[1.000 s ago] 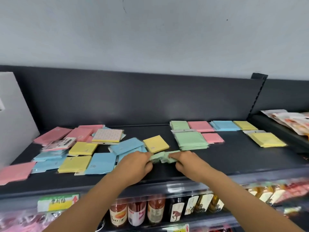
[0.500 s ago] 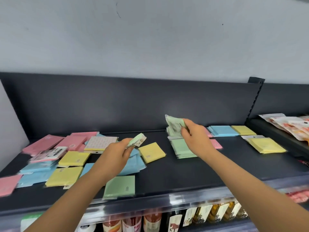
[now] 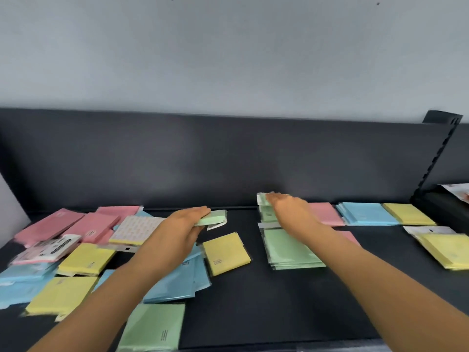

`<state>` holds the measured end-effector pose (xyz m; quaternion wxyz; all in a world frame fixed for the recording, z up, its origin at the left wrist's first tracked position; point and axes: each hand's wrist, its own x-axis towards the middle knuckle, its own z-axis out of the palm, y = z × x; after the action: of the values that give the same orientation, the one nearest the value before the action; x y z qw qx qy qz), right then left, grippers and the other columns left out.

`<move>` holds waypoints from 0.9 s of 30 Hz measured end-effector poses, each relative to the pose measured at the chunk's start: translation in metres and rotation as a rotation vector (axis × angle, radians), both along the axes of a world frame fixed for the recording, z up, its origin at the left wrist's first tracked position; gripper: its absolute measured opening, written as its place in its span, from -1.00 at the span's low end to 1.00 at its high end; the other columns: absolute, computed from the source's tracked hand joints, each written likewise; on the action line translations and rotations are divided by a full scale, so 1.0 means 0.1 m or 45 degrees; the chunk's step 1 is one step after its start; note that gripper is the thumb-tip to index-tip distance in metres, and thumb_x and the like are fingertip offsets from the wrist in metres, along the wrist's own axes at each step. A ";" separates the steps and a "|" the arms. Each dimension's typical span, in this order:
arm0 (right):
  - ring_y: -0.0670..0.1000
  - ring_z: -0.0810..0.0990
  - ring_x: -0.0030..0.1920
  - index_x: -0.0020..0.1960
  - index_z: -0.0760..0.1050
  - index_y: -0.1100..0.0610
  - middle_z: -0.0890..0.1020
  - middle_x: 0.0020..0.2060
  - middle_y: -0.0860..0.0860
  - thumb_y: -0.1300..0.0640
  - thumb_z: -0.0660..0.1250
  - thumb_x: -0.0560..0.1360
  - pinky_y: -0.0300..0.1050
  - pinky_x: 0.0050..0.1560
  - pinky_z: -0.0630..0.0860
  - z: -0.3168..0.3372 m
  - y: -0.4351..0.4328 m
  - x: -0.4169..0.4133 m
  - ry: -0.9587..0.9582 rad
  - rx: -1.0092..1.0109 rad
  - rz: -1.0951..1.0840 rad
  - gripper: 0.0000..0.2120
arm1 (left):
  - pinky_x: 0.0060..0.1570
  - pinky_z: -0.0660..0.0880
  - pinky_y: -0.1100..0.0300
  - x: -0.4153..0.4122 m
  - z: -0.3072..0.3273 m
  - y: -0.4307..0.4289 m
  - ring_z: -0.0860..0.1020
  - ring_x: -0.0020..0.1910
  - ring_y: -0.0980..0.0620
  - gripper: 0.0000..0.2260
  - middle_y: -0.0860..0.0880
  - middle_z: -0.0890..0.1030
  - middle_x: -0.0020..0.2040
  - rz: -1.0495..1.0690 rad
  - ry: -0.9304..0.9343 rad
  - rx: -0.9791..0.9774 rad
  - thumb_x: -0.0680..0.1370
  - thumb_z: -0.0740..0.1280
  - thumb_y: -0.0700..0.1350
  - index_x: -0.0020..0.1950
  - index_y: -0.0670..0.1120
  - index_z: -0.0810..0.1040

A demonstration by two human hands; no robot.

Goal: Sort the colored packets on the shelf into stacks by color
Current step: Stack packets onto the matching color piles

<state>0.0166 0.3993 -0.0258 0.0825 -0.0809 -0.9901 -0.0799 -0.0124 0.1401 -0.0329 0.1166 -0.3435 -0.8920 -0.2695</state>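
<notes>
Green packet (image 3: 215, 217) in left hand (image 3: 177, 232), right hand (image 3: 291, 212) palm-down on rear green stack (image 3: 267, 216).

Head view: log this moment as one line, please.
left hand: holds green packet | right hand: on rear green stack, grip unclear | loose green packet: front of shelf, unsorted

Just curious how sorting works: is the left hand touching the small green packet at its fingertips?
Touching. The head view shows the left hand holding the small green packet, fingers over its end.
</notes>
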 end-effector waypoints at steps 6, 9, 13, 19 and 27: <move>0.16 0.43 0.31 0.34 0.38 0.19 0.44 0.35 0.12 0.14 0.03 0.64 0.03 0.28 0.38 -0.16 0.16 -0.07 -0.232 -0.266 0.081 -0.66 | 0.29 0.05 0.48 0.05 -0.06 0.32 0.31 0.39 0.13 -0.60 0.10 0.39 0.39 -0.193 0.020 -0.058 0.58 0.21 -0.21 0.41 0.02 0.36; 0.08 0.28 0.44 0.44 0.28 0.17 0.32 0.45 0.08 0.01 0.00 0.65 -0.09 0.43 0.20 -0.08 0.15 0.01 -0.137 -0.477 0.087 -0.57 | 0.30 0.05 0.48 0.10 -0.08 0.44 0.31 0.40 0.13 -0.61 0.11 0.38 0.40 -0.272 0.042 -0.061 0.58 0.21 -0.19 0.41 0.03 0.36; 0.01 0.31 0.42 0.42 0.33 0.15 0.39 0.40 0.06 0.06 0.07 0.64 -0.25 0.37 0.16 0.06 0.09 0.24 0.133 -0.665 0.135 -0.61 | 0.27 0.19 0.42 0.30 -0.09 0.58 0.45 0.27 0.07 -0.60 0.08 0.47 0.33 -0.413 0.111 -0.072 0.55 0.10 0.01 0.36 0.02 0.43; 0.01 0.41 0.34 0.38 0.38 0.13 0.47 0.34 0.04 0.10 0.13 0.62 -0.37 0.22 0.20 0.13 0.07 0.69 0.312 -0.702 0.093 -0.65 | -0.13 0.58 0.06 0.81 -0.32 0.89 0.52 0.01 -0.03 -0.63 0.00 0.54 0.13 -0.648 0.321 -0.313 0.52 0.13 -0.10 0.33 0.02 0.39; -0.04 0.46 0.30 0.38 0.40 0.10 0.51 0.29 -0.01 0.16 0.17 0.60 -0.29 0.26 0.32 0.07 -0.03 1.13 0.450 -0.850 0.059 -0.65 | 0.28 0.34 -0.04 1.02 -0.46 1.13 0.27 0.31 -0.10 -0.26 -0.09 0.31 0.37 -0.641 0.109 -0.641 0.44 -0.17 0.33 0.46 -0.09 0.22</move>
<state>0.1292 0.3960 -0.0186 0.2231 -0.0934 -0.9337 0.2642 0.0891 0.2526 -0.0787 -0.0046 -0.5815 -0.8121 -0.0472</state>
